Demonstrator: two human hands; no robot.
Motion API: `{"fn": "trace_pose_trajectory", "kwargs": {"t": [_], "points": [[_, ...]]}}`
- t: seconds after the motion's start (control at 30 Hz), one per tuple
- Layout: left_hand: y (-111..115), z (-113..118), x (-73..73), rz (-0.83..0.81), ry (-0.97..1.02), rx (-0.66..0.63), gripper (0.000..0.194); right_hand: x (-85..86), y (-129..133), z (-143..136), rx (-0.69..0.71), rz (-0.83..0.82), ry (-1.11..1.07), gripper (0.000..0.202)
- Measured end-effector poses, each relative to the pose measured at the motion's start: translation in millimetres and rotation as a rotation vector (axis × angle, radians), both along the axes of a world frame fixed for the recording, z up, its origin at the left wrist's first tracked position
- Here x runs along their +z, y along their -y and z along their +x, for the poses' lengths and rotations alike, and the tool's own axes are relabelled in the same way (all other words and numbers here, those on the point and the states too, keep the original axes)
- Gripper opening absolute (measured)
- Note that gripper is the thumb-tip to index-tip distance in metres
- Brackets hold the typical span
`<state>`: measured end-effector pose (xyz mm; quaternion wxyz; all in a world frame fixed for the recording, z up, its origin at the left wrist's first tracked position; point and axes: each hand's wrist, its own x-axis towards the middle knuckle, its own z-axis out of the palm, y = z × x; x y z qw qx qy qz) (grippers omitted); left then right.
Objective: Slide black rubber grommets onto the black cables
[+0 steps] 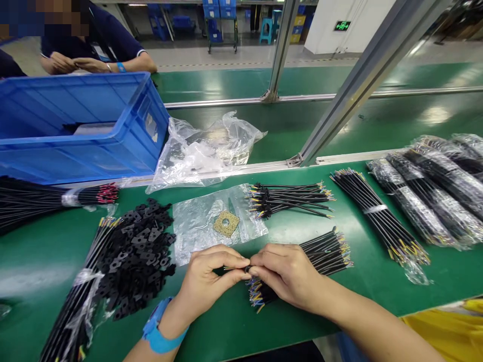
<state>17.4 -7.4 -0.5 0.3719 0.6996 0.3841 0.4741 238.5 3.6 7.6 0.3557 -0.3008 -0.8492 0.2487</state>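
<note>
My left hand (213, 276), with a blue band on the wrist, is closed in a pinch. My right hand (290, 274) is closed too, and its fingertips meet the left ones. Between them shows a small black piece (247, 269) on a black cable, whose thin wire ends stick out inside the left pinch. Most of that cable is hidden by my fingers. Under and behind my right hand lies a heap of short black cables (328, 254) with coloured wire ends. Left of my left hand is a pile of small black flat pieces (138, 256) with holes.
A yellow-brown sponge (226, 223) lies on a clear plastic bag (184, 231). Behind it are more cables with black pieces (290, 198). Tied cable bundles (377, 211) and wrapped bundles (426, 191) lie right. A blue crate (147, 136) and metal posts (350, 95) stand behind; a co-worker sits beyond.
</note>
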Motion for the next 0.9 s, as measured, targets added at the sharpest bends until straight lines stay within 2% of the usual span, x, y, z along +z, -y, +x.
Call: {"fn": "trace_pose_trajectory", "kwargs": {"t": [0.13,0.17,0.23,0.3,0.33,0.4,0.47,0.57,0.63,0.73,0.83,0.9], "points": [[2,0,-2.9,0.016,-0.009,0.019,0.008,-0.4,-2,0,0.012,-0.010,-0.012,0.024],[2,-1,-3.5,0.017,-0.015,0.031,0.013,0.5,-2,1,0.014,0.008,-0.017,0.022],[3,-4,-3.3,0.006,0.002,0.058,0.038,3.8,-3,2,0.009,0.057,-0.020,0.020],[3,-10,0.8,-0.011,0.103,0.110,0.068,8.4,-4,3,-0.011,0.099,-0.014,0.019],[3,-14,4.7,-0.010,0.173,0.163,0.075,10.8,-4,4,-0.024,0.109,-0.010,0.019],[4,-21,15.7,0.027,0.263,0.303,0.065,15.0,-4,6,-0.045,0.116,-0.014,0.020],[8,-24,28.2,0.068,0.174,0.395,0.050,17.9,-4,6,-0.054,0.126,-0.024,0.021],[21,-18,39.0,0.079,-0.110,0.314,0.039,19.8,0,5,-0.048,0.202,-0.030,0.021],[33,-7,37.0,0.017,-0.162,0.258,0.031,19.8,4,4,-0.050,0.298,-0.018,0.019],[50,8,25.3,-0.142,-0.079,0.299,0.028,18.4,11,3,-0.051,0.417,0.008,0.014],[60,15,16.6,-0.196,0.000,0.361,0.032,16.5,16,2,-0.017,0.425,0.012,0.014],[62,15,15.6,-0.191,0.035,0.372,0.033,16.1,17,1,0.011,0.389,-0.005,0.016]]}}
